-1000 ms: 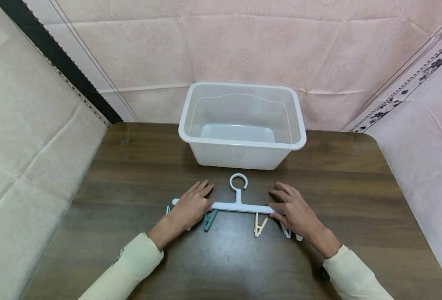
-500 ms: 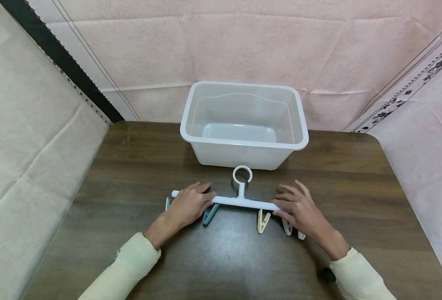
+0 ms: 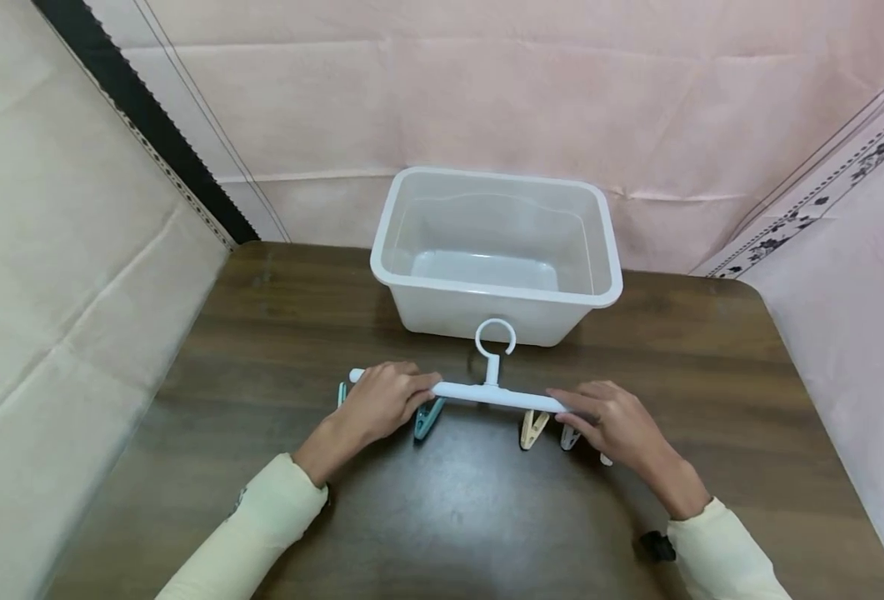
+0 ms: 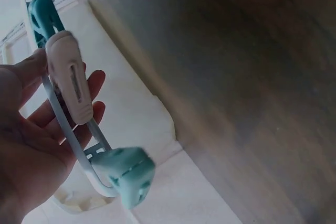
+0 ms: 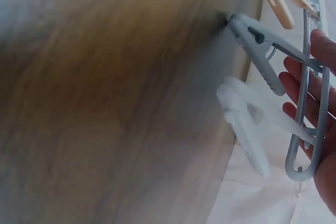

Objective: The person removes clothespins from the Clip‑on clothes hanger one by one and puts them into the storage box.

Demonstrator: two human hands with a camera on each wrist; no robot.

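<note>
**Peg hanger: held at both ends, low over the bench**

The hanger (image 3: 486, 393), a thin white plastic bar with a ring hook (image 3: 496, 337) and dangling pegs, sits just in front of the tub (image 3: 496, 287), at or barely above the bench (image 3: 262, 333); contact cannot be confirmed. The left hand (image 3: 385, 400) curls round the bar's left end; the right hand (image 3: 606, 421) curls round the right end, fingers over the top.

Judgement: light, stiff along the bar, though slender enough to flex or snap under twisting. Smooth plastic, mildly slippery. The pegs, teal (image 3: 428, 419), cream (image 3: 533, 427) and white (image 5: 247, 124), swing freely and may snag the tub rim. The best hold is the bar itself, between pegs, both ends level.
</note>
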